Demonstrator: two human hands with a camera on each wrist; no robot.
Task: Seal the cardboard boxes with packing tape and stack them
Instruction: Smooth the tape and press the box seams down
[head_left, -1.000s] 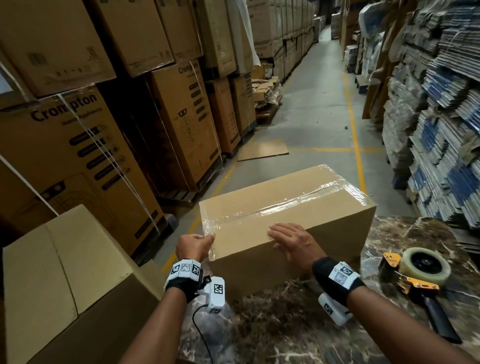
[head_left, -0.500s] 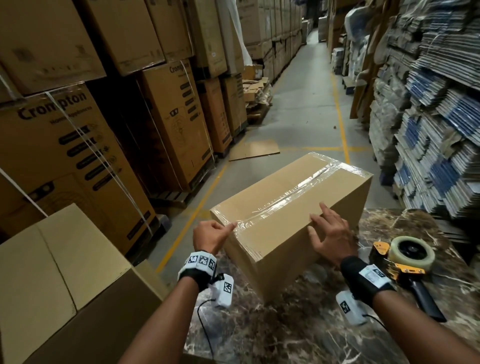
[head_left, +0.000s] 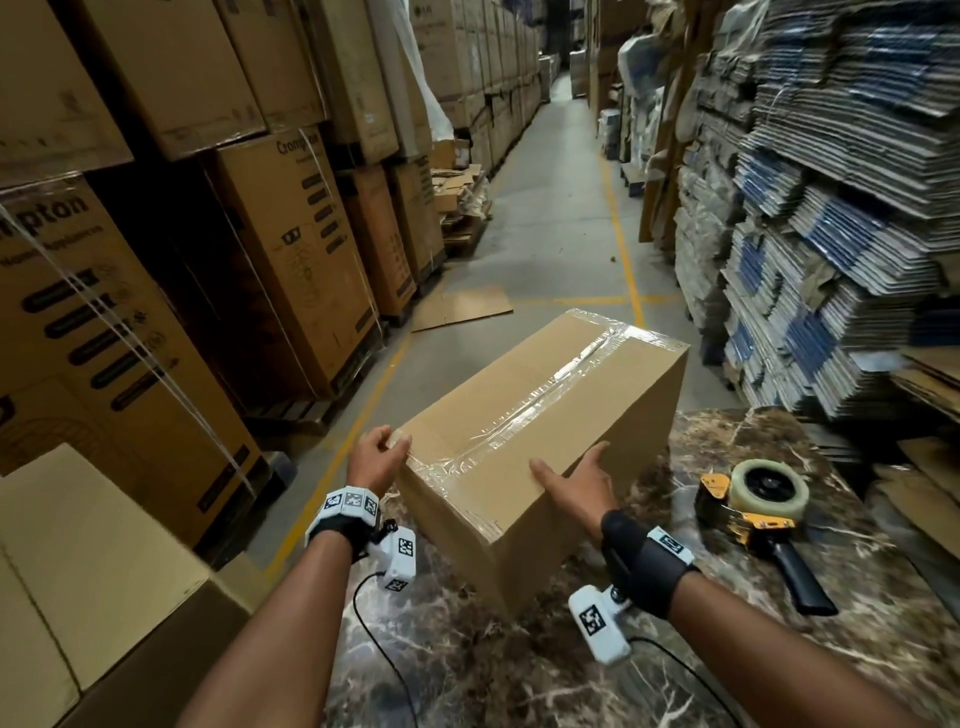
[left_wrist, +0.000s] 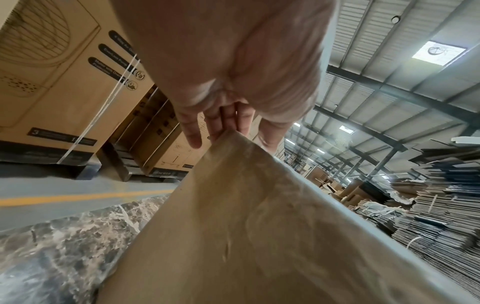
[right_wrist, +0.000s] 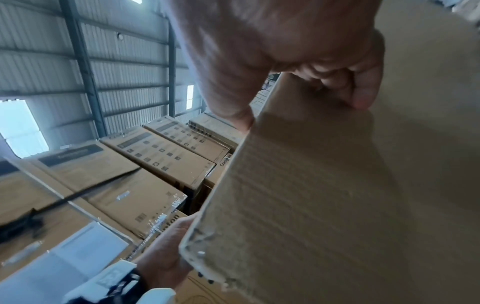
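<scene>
Table (head_left: 841, 675) | left hand (head_left: 376, 460), right hand (head_left: 576, 488) grip box (head_left: 623, 436) | base unseen, maybe raised

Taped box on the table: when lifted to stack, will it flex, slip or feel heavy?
Probably stiff: the taped box shows crisp edges under the left hand and right hand. Likely light for its size, since they hold only a corner and a side. The glossy tape may be slick; grip bare cardboard.

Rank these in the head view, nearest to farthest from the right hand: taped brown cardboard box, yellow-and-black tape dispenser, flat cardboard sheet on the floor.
1. The taped brown cardboard box: the right hand holds its right side.
2. The yellow-and-black tape dispenser: on the marble table, to the right.
3. The flat cardboard sheet: on the floor, beyond the box.
</scene>
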